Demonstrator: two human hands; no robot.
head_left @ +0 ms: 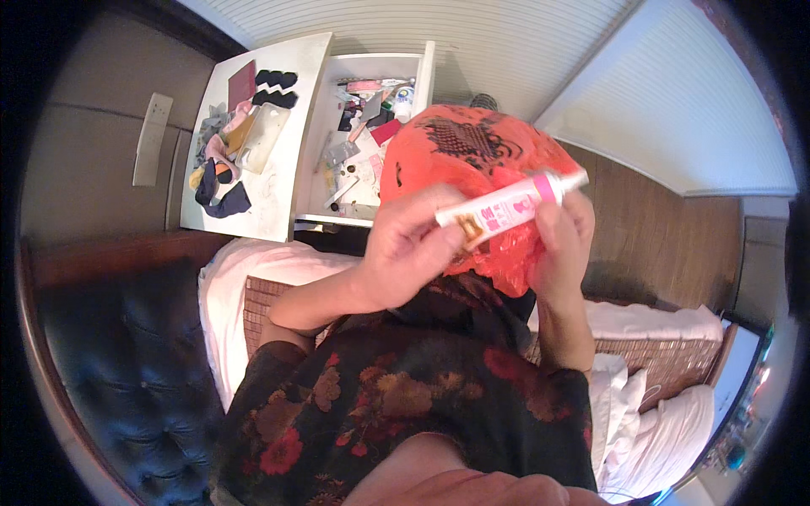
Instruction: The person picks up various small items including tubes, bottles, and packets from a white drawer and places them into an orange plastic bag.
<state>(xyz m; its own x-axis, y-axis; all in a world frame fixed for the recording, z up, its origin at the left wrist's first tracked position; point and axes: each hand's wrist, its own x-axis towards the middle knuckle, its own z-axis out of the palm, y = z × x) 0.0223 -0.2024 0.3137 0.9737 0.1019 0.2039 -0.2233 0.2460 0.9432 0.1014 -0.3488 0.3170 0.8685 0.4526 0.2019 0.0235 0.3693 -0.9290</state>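
Observation:
A white tube (504, 208) with pink and gold print and a whitish cap lies slantwise between my two hands. My left hand (415, 244) pinches its lower left end between thumb and fingers. At the capped end, my right hand (564, 240) grips the tube with the thumb in front. Right behind the tube spreads a red plastic bag (472, 148) with dark print, resting over my lap. Part of the bag hangs below my hands, by my right wrist. What is inside the bag cannot be seen.
An open white drawer (316, 181) beyond my left hand holds small tubes, packets and a white bottle (403, 103). On the white cabinet top (274, 181) lie cloths, a clear tray (263, 139) and a dark red booklet (242, 84). A bed with a woven mat (666, 358) is beneath me.

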